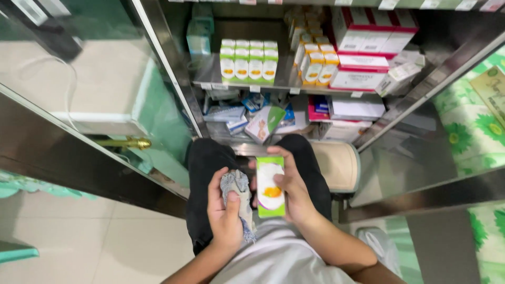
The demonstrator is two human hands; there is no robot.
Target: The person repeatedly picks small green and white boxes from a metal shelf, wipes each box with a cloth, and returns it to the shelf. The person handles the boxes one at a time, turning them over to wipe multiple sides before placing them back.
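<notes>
The person is sitting before the open steel cabinet shelf (247, 84), and the right hand (294, 192) is gripping a green-and-white cardboard box with an orange picture (270, 186) over the lap. The left hand (226, 210) is clutching a crumpled grey cloth (238, 192), fingers closed, just beside the box. To my eye, wiping goes better with the box held steady, one face at a time.

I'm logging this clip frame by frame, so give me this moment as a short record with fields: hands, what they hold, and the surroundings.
left hand: grips a crumpled grey cloth
right hand: holds a green and white box, face up
posture: seated on a stool, box over the lap
ahead: open glass cabinet, metal shelf with a row of matching green and white boxes
</notes>
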